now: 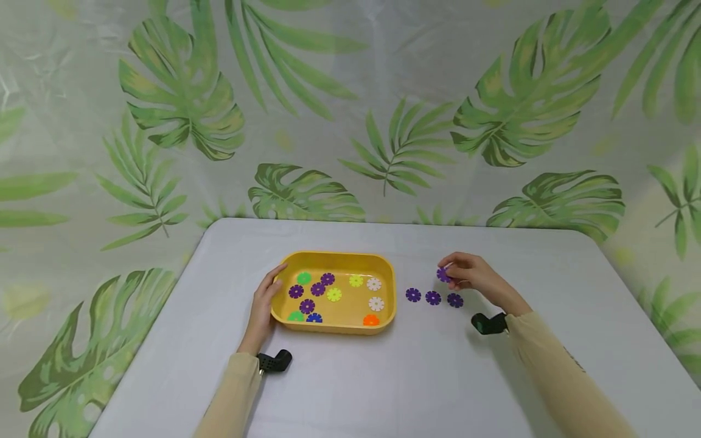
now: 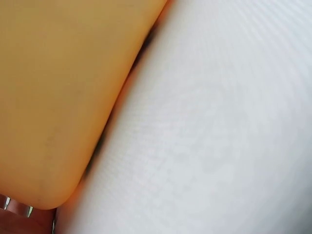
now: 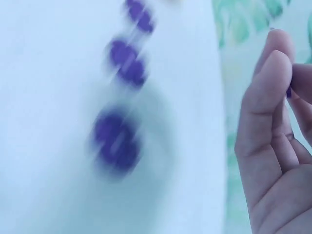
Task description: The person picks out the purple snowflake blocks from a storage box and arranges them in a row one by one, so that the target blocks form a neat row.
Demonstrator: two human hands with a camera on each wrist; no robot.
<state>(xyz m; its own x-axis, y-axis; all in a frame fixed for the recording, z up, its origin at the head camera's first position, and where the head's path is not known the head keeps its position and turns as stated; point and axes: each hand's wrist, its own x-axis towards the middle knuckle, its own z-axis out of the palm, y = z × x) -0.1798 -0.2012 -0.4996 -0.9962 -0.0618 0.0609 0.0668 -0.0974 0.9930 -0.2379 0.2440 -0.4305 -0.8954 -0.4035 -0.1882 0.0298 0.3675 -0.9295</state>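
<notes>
The right hand [image 1: 472, 274] was lifted a little over the white table [image 1: 350, 377], to the right of the yellow tray [image 1: 333, 326]. Its fingertips were pressed together and pinched one purple flower disc [image 1: 443, 274]. In the right wrist view only a small purple edge of this disc [image 3: 289, 91] was visible between the fingers [image 3: 273, 92], and the picture was blurred.

Three more purple discs lay flat on the table in a short row, just below and left of that hand: the first purple disc [image 1: 413, 295], the middle purple disc [image 1: 433, 298] and the last purple disc [image 1: 455, 300]. They were near each other but not touching.

The left hand [image 1: 265, 304] rested against the left outer wall of the tray, with the fingers rather straight and relaxed along the rim. It touched the tray but did not curl around it.

Inside the tray many discs lay flat: purple, green, yellow-green, white, one blue disc [image 1: 314, 317] and one orange disc [image 1: 371, 320] near the front wall
</notes>
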